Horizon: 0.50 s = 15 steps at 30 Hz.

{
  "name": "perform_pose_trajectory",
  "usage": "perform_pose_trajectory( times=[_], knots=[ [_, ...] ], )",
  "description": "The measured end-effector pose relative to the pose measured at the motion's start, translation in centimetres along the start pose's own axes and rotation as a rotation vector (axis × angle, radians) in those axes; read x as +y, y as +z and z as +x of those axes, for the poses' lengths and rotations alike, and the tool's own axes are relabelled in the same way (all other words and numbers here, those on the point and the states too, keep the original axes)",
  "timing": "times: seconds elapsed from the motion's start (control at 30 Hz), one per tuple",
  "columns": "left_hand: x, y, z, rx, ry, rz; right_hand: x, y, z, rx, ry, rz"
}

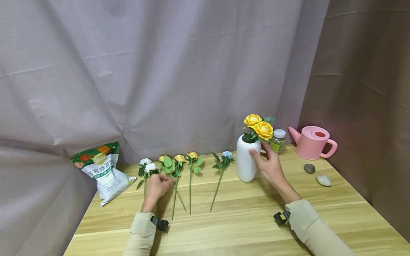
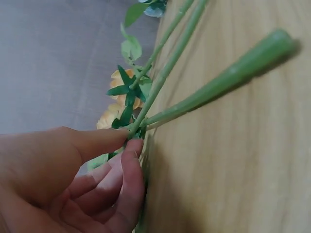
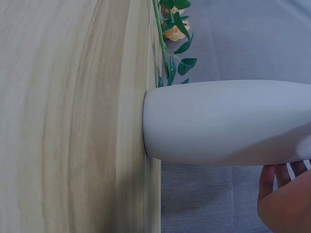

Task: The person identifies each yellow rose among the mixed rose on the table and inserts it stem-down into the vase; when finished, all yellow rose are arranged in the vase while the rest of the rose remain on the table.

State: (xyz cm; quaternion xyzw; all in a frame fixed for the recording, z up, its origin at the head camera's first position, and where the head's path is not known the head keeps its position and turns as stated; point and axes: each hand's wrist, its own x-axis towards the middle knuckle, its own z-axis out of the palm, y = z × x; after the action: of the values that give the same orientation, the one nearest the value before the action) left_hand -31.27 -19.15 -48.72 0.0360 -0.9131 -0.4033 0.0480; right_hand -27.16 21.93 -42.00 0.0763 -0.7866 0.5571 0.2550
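A white vase with two yellow roses stands on the wooden table. My right hand holds the vase, thumb on its front and fingers round its right side. In the right wrist view the vase fills the middle, with the fingers under it. Several artificial flowers lie in a row to the left: white, yellow and blue. My left hand pinches a green flower stem between thumb and fingers, low on the table.
A printed bag lies at the table's left back corner. Behind the vase stands a small jar. A pink watering can and two stones sit at the right. Cloth drapes hang behind and beside the table.
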Motion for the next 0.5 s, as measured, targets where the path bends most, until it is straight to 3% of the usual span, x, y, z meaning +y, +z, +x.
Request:
perform_pose_trajectory(
  times=[0.17,0.5],
  knots=[
    [0.0,-0.3,0.4,-0.012,-0.041,-0.088,0.1,-0.1,0.0,0.005,-0.019,0.006],
    [1.7,-1.6,0.0,-0.045,-0.049,-0.247,0.2,-0.1,0.0,-0.007,-0.019,0.004]
  ],
)
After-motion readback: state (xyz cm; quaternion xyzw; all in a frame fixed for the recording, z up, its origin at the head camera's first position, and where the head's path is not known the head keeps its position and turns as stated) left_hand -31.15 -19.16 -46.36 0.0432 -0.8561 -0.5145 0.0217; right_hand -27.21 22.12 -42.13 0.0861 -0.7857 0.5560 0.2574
